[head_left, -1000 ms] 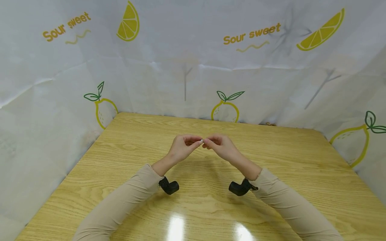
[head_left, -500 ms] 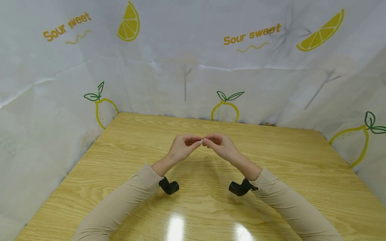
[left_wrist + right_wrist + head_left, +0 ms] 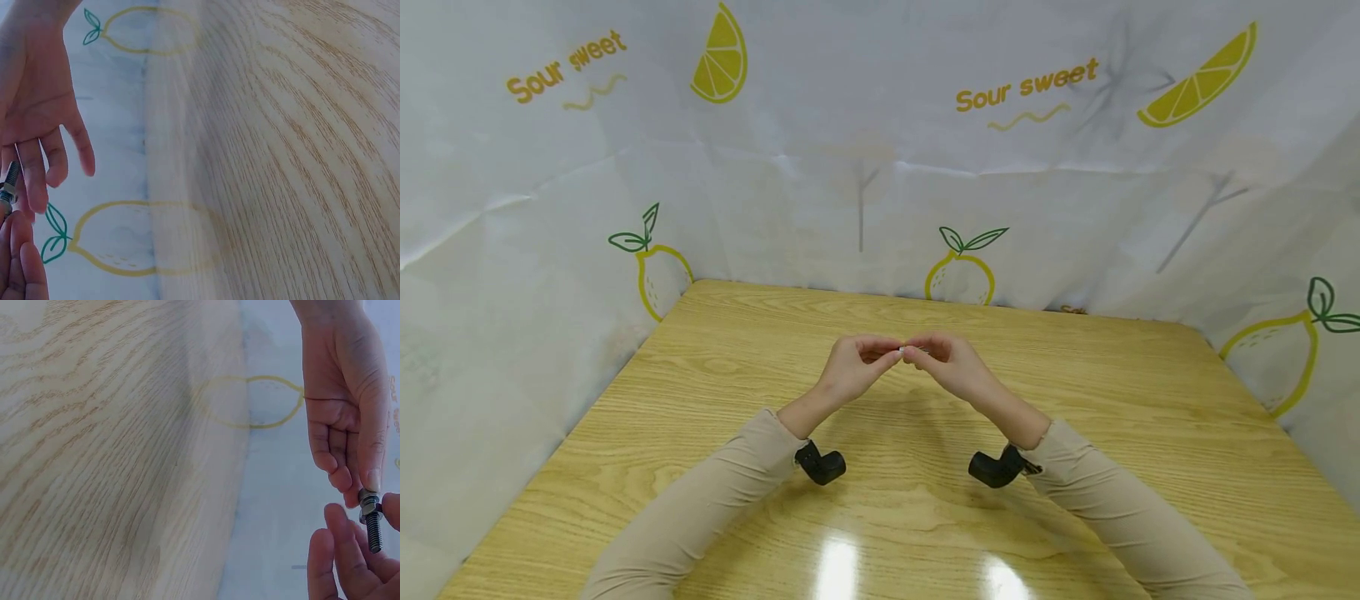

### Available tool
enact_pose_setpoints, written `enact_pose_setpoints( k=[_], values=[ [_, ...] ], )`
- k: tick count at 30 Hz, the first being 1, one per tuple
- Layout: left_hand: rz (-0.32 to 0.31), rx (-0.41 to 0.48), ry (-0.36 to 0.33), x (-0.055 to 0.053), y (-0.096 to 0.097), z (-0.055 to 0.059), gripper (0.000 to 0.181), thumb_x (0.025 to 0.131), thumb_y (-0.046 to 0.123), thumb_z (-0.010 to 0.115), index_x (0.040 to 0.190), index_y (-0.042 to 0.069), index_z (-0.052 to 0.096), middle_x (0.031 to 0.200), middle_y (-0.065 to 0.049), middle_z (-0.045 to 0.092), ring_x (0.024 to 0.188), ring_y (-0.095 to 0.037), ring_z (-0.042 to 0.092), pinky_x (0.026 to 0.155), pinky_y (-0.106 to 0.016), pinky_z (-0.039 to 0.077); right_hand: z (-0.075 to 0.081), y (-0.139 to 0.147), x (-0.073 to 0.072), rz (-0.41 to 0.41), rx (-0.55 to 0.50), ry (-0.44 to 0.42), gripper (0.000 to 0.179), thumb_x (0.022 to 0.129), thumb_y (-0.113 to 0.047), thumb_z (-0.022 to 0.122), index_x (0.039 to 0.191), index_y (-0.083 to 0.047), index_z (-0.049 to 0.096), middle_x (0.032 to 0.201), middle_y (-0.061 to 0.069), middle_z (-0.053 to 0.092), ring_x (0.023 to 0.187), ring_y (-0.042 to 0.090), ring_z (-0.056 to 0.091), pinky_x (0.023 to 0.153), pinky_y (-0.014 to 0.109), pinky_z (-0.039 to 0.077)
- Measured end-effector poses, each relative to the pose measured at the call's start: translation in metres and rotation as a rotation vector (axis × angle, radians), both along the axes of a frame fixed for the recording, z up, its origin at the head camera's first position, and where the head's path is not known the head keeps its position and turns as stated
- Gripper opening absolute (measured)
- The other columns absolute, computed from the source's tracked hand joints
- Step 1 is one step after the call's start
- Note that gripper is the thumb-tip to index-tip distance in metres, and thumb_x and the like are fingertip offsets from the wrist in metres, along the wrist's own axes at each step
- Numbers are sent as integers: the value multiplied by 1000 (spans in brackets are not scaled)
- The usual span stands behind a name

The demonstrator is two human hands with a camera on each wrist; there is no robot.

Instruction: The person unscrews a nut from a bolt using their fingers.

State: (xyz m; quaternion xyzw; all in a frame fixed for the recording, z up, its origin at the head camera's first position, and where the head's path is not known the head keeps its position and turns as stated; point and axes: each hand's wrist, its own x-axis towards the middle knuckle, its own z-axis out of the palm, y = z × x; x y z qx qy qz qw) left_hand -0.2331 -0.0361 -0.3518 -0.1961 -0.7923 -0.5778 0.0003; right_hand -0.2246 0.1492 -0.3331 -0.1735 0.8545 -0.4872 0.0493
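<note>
Above the table my two hands meet over a small metal bolt [image 3: 374, 532] with a nut [image 3: 369, 511] on its thread. My left hand [image 3: 848, 367], at the top in the right wrist view, pinches the head end between thumb and fingertips. From the other side comes my right hand [image 3: 957, 367]. Its thumb [image 3: 392, 510] presses the side of the nut, with the forefinger behind it and the other fingers spread loosely. In the left wrist view the threaded end of the bolt [image 3: 12, 172] points toward my right palm.
A wood-grain table [image 3: 880, 500] lies below the hands. Behind it and along both sides hangs a white cloth [image 3: 820, 208] printed with lemons. Black wrist mounts [image 3: 822, 463] stick out from both beige sleeves [image 3: 722, 492].
My right thumb and fingertips have shifted slightly at the nut, and a bit of metal shows past the thumb. Left hand and both arms stay in place.
</note>
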Motion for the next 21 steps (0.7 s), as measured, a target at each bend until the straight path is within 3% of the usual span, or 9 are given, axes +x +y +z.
enact_pose_setpoints(
  k=[3, 11, 16, 21],
  values=[
    [1, -4, 0, 0, 0, 0, 24, 91, 18, 62, 110, 5, 69, 107, -14, 70, 94, -26, 68, 77, -28, 56, 0, 0, 0, 3, 14, -21, 35, 97, -29, 51, 117, -1, 62, 110, 19, 66, 107, 38, 59, 94, 46, 49],
    [2, 10, 3, -1, 0, -2, 24, 90, 16, 63, 109, 4, 69, 107, -15, 69, 93, -25, 67, 77, -27, 55, 2, -1, 1, -15, -10, -5, 35, 91, -20, 63, 122, -4, 56, 121, 18, 61, 110, 32, 60, 88, 40, 53],
    [-2, 17, 8, -1, 0, -2, 25, 90, 17, 63, 109, 3, 69, 107, -16, 70, 93, -27, 68, 77, -28, 56, 2, -2, 0, -3, 1, -19, 34, 95, -27, 55, 120, -3, 59, 113, 18, 65, 107, 36, 60, 92, 46, 50],
    [-3, 9, 9, -1, 0, -1, 24, 90, 17, 62, 109, 4, 69, 107, -15, 70, 94, -28, 67, 77, -27, 55, 2, -2, 0, -1, 8, 0, 31, 96, -22, 55, 115, 0, 61, 111, 19, 65, 107, 36, 60, 92, 46, 50]
  ],
)
